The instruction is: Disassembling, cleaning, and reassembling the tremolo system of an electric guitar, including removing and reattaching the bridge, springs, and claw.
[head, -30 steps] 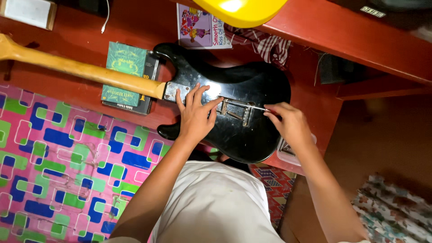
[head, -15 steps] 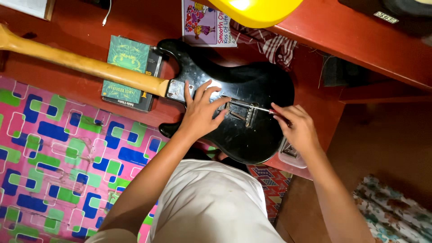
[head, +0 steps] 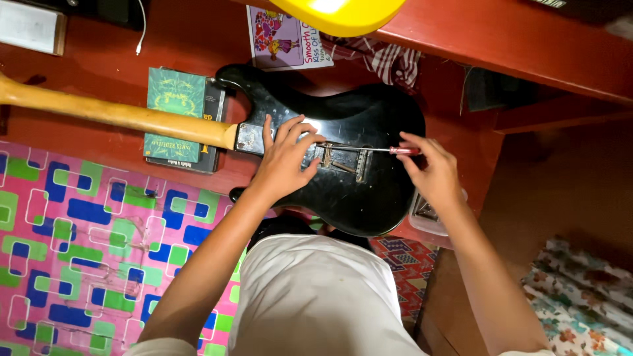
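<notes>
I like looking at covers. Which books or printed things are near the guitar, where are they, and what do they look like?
Green book: rectangular, on a darker book, behind the guitar neck.
Picture booklet: pale purple with a colourful cartoon figure, above the black guitar body.
White card: rectangular, top left corner.

Warm, fairly dim indoor light from above. Glare spot on the glossy guitar body (head: pixel 369 125). Deep shadow at right. Focus sharp; slight wide-angle stretch at edges.

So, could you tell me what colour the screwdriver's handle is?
Red; the screwdriver in the right hand shows in the head view.
</notes>
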